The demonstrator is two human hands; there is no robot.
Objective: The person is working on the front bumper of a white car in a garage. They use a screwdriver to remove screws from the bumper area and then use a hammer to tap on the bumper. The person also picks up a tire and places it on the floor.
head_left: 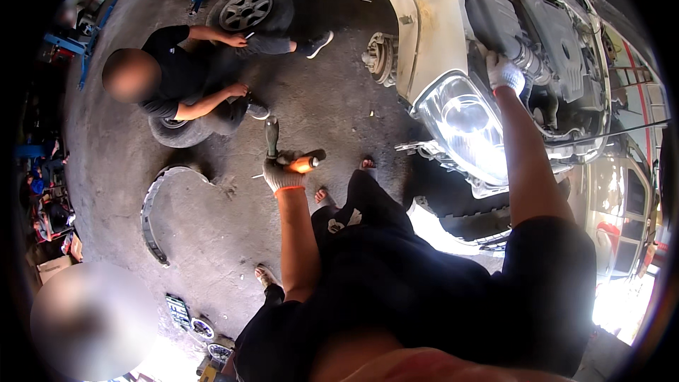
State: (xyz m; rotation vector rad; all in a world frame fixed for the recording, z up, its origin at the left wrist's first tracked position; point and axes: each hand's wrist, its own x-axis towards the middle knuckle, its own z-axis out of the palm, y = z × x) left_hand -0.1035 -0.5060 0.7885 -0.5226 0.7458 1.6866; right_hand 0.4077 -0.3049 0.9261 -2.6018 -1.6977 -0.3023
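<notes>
Engine bay (602,74) is gaping at the front of a pale car (431,28), and from where I'm standing it is holding a broad dark engine cover (562,46), a black plastic housing (488,10) and, close beside them, a ribbed hose (534,64). The right hand (504,73), in a white glove, is reaching past the headlamp (463,124) to the bay's near edge, just beside that hose. Its fingers are bending partway; I cannot tell whether they are gripping anything. The headlamp's clear casing is glaring with light around its round lens.

The left hand (283,174), gloved too, is hanging over the floor (233,233), well apart from the car. It is closing around an orange-handled tool (303,164), with a green-handled tool (271,136) jutting out beyond the fingers; a thin metal shaft (259,176) is showing at the glove's left side.

Farther off, a seated person (177,64) in dark clothes is sitting between two tyres: the upper tyre (279,10) is encircling a spoked rim (245,10), and the lower tyre (185,136) is lying beneath the person. A curved strip (148,216) is resting on the floor, and a cardboard box (54,267) is sitting by its left edge, its contents too small to make out.
</notes>
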